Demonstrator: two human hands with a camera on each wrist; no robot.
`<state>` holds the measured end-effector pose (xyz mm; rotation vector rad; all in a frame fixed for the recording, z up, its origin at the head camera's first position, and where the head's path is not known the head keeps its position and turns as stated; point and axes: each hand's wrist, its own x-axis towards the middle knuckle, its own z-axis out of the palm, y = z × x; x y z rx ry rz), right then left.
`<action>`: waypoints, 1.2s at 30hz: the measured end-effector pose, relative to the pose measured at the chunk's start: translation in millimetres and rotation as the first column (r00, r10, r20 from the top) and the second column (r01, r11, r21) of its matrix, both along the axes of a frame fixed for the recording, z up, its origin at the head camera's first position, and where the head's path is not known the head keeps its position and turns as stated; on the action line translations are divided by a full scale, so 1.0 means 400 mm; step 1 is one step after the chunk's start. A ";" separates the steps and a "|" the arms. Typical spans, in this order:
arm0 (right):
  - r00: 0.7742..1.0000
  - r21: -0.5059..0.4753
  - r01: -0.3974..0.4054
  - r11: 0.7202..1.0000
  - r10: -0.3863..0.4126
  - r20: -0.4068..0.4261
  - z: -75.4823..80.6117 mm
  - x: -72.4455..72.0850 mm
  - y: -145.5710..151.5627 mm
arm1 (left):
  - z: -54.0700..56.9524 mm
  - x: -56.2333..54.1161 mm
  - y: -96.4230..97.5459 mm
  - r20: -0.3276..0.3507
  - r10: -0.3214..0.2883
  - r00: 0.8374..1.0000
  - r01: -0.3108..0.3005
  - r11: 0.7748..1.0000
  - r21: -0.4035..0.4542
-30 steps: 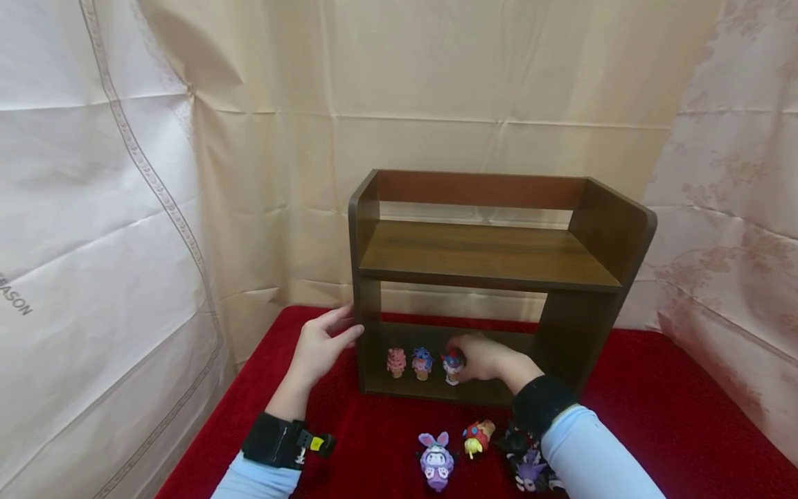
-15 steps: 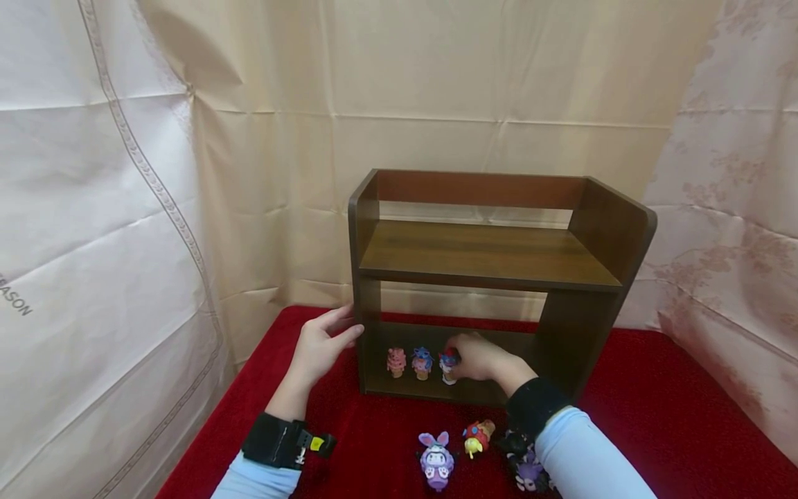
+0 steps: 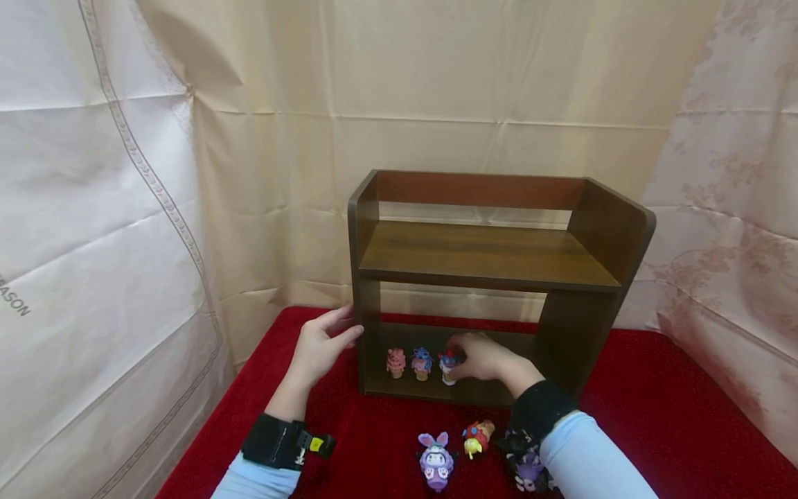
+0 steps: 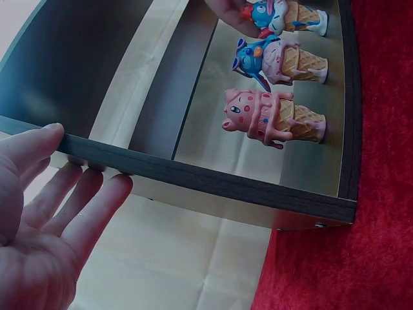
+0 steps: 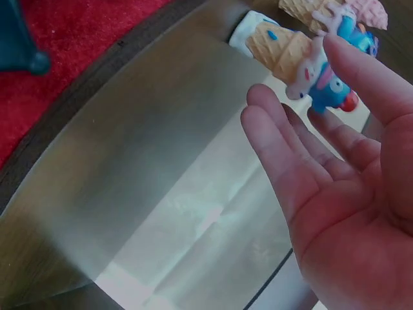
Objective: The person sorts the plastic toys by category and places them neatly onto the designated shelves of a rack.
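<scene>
On the lower board of a brown shelf (image 3: 486, 251) stand three ice-cream-cone figurines in a row: a pink bear one (image 4: 248, 111), a blue-and-pink one (image 4: 271, 61) and a blue-and-white one with red tips (image 3: 447, 367). My right hand (image 3: 483, 355) is at this last figurine, thumb overlapping it and loosely spread fingers beside its head; the figurine stands upright on its cone. My left hand (image 3: 321, 345) rests against the shelf's left side panel (image 4: 193, 177), its thumb at the front edge and straight fingers along the outer face.
In front of the shelf, on a red cloth (image 3: 368, 443), lie a purple rabbit-eared figurine (image 3: 436, 463), a red-and-yellow cone figurine (image 3: 478, 438) and dark and purple figurines (image 3: 528, 471) partly behind the right forearm. Cream curtains (image 3: 436, 83) hang behind.
The blue-and-white figurine shifted slightly left beside the others with my right hand, whose fingers then loosened and drew a little to the right. My left hand stayed at the side panel.
</scene>
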<state>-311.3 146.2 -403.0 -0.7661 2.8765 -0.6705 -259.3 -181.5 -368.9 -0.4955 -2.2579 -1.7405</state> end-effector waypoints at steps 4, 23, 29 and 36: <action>0.999 -0.081 -0.007 0.997 0.010 0.034 0.015 0.008 0.019 | 0.002 0.003 0.001 -0.005 -0.001 1.000 0.001 1.000 0.001; 0.997 -0.157 -0.062 0.986 0.052 -0.064 0.105 0.078 0.137 | -0.068 -0.057 -0.008 -0.164 0.114 0.980 -0.122 0.991 -0.044; 0.995 -0.140 -0.062 0.988 0.051 -0.086 0.135 0.101 0.176 | -0.065 -0.056 -0.001 -0.177 0.156 0.972 -0.166 0.985 -0.043; 0.995 -0.104 -0.051 0.993 0.042 -0.094 0.164 0.138 0.213 | -0.064 -0.057 0.018 -0.203 0.183 0.962 -0.195 0.980 -0.043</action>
